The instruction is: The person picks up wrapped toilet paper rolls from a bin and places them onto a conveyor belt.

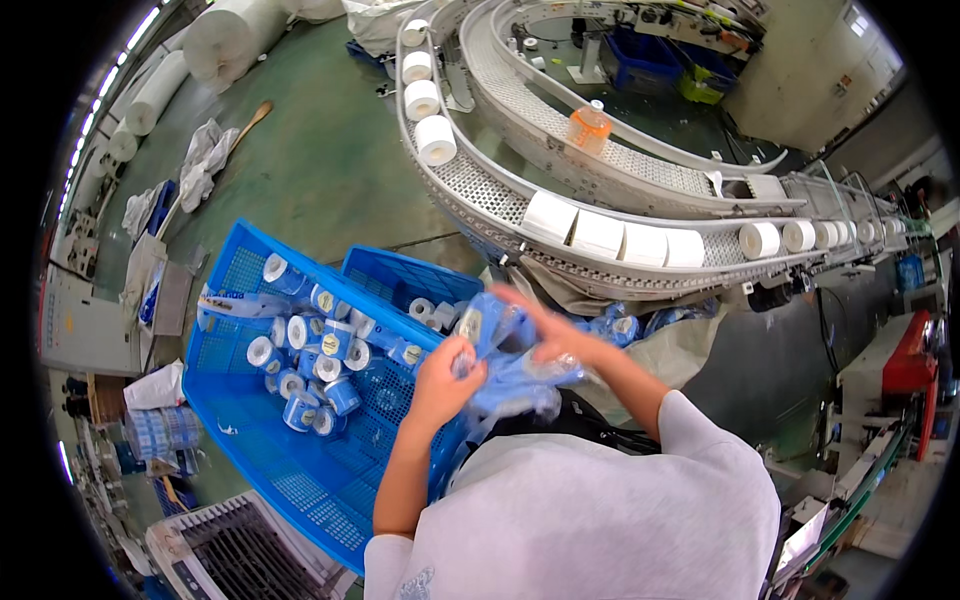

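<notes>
In front of my body is a crumpled blue-and-clear plastic wrapper (pixel 510 375), with what looks like a paper roll (pixel 470 325) in its left part. My left hand (pixel 445 385) is closed on the wrapper's left side. Over its right side is my right hand (pixel 545 325), touching the plastic; motion smears the fingers, so their grip does not show. To the left, a big blue plastic basket (pixel 215 345) holds several wrapped toilet rolls (pixel 335 340). A smaller blue basket (pixel 375 265) behind it contains more rolls (pixel 422 308), partly hidden by my hands.
A curved conveyor (pixel 480 190) carries white paper rolls (pixel 597 235) beyond my hands. An orange-labelled bottle (pixel 590 128) stands on its inner track. More blue-wrapped rolls (pixel 622 328) lie on pale sheeting (pixel 665 355) at right. A red-and-white machine (pixel 895 365) stands far right.
</notes>
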Demonstrator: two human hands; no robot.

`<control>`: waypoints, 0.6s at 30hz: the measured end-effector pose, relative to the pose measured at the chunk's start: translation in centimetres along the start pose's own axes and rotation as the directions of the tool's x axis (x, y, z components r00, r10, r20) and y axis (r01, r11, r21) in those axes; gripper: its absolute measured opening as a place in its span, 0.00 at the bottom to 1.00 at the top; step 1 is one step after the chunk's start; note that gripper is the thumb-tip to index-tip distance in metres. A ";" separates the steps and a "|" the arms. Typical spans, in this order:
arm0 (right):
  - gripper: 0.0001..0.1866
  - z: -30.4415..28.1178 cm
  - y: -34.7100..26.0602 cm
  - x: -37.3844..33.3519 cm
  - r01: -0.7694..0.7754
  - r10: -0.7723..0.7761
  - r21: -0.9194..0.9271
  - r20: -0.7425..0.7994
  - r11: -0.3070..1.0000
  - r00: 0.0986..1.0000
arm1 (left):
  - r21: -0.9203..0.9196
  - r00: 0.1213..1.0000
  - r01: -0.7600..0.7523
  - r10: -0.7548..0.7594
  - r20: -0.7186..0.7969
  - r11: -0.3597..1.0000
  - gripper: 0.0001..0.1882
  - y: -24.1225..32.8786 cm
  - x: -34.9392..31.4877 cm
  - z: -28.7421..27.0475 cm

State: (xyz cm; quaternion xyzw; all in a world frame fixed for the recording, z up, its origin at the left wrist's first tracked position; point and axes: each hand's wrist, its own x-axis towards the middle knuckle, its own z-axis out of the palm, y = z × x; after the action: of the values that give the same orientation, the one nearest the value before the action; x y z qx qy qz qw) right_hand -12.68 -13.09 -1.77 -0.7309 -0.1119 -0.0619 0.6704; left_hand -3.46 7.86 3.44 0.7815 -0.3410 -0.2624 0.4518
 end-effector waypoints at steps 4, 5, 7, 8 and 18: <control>0.53 4.6 -3.7 -0.4 -0.100 0.075 -0.400 -0.077 0.911 0.994 | -0.574 0.969 0.059 -0.186 -0.165 0.817 0.13 -2.5 3.3 4.6; 0.51 4.4 -3.3 -0.7 -0.186 0.133 -0.481 -0.142 0.857 0.981 | -0.746 0.950 0.115 -0.292 -0.111 0.656 0.16 -1.4 3.7 6.1; 0.44 2.7 -0.1 -1.4 -0.118 0.037 -0.395 -0.206 0.911 0.978 | -0.908 0.933 0.213 -0.351 0.079 0.361 0.27 -2.0 4.4 7.5; 0.41 1.5 2.0 -2.1 -0.081 -0.007 -0.351 -0.241 0.933 0.971 | -0.933 0.936 0.269 -0.295 0.194 0.240 0.27 -2.5 4.9 7.9; 0.19 -7.9 33.0 -15.9 -0.263 0.860 0.963 0.091 0.052 0.502 | -0.797 0.826 0.516 0.065 0.560 0.314 0.19 -1.8 1.9 3.2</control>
State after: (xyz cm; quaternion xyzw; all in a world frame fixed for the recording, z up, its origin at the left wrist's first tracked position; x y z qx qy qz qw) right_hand -19.48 -24.76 -36.77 -0.1541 0.3792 0.1003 0.9069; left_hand -4.06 5.35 0.18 0.3278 -0.1146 -0.6616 0.6646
